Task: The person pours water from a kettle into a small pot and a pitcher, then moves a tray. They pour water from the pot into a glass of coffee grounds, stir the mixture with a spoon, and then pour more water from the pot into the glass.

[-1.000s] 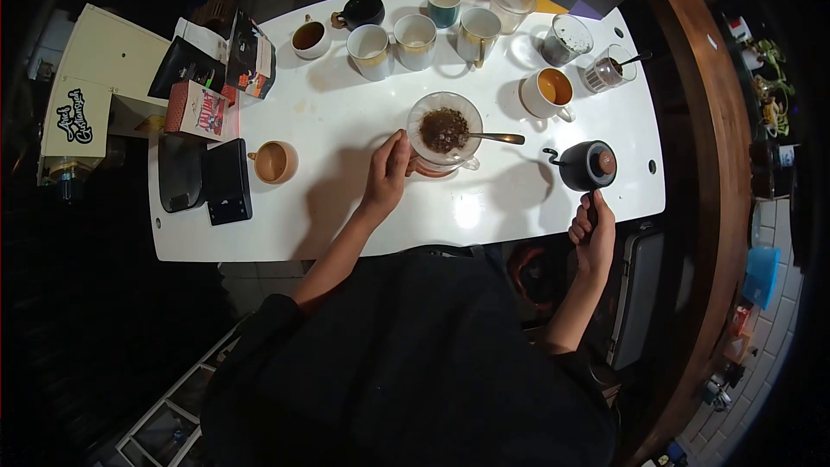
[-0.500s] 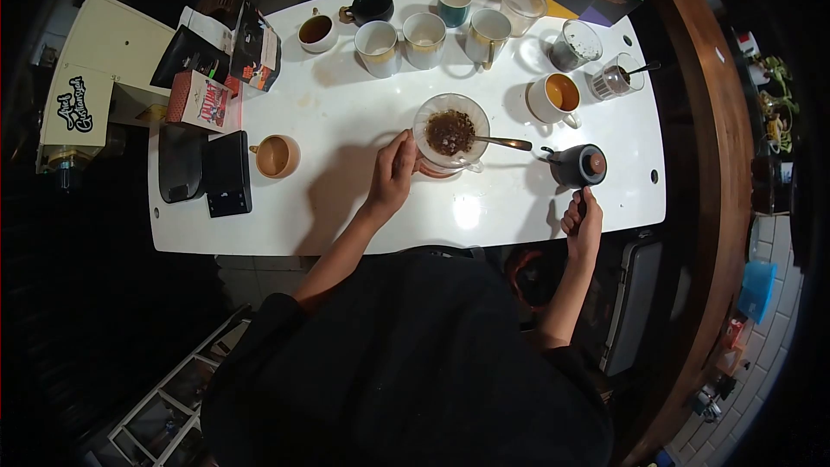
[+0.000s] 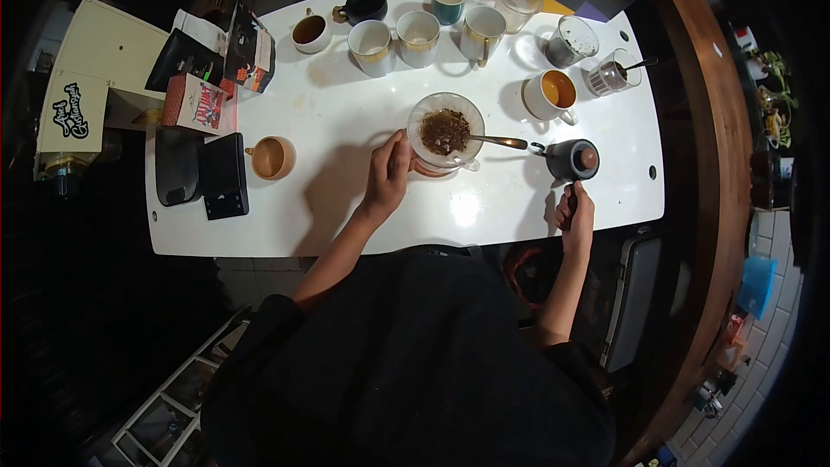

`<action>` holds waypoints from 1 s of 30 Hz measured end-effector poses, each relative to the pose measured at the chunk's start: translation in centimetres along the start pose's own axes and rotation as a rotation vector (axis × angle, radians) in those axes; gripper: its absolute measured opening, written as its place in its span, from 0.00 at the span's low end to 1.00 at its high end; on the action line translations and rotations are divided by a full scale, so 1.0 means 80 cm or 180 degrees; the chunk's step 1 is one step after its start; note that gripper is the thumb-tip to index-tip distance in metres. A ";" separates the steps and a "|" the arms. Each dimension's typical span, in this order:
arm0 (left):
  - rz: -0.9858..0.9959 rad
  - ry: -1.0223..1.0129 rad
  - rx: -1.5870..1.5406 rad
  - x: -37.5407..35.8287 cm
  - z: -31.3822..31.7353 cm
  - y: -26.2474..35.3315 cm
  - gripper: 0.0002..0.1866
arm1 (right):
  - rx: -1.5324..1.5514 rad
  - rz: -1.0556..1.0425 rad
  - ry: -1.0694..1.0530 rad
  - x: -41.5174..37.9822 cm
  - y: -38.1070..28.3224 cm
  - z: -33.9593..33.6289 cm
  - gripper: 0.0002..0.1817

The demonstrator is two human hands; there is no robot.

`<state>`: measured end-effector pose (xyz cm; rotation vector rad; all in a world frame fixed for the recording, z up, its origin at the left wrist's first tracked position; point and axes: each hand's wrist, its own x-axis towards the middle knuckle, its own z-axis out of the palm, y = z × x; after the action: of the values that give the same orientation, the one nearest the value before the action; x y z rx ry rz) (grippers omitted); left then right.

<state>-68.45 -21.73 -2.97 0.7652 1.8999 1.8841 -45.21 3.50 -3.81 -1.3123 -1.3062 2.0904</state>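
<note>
One glass dripper (image 3: 445,131) sits mid-table, left of the kettle, holding dark wet grounds with a spoon (image 3: 497,141) resting in it; pouring looks partly done, more likely to follow. Left hand (image 3: 386,175) has curled fingers touching the dripper's left side. Right hand (image 3: 575,212) is closed round the handle of the black kettle (image 3: 571,160), spout toward the dripper. Cups line the table's (image 3: 346,207) far edge.

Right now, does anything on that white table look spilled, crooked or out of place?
One small oddity: a spoon sits in the glass dripper, its handle jutting toward the black kettle held by the right hand. The left hand steadies the dripper. No spills show on the table; the cups stand upright.
</note>
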 end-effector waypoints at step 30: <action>0.0172 0.0352 0.0076 0.001 0.010 0.003 0.15 | -0.1025 -0.1403 -0.1080 -0.025 -0.060 0.179 0.21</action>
<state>-68.01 -21.01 -2.79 0.7409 1.9901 1.9775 -57.09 -2.83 3.38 -0.6911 -1.9357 1.8881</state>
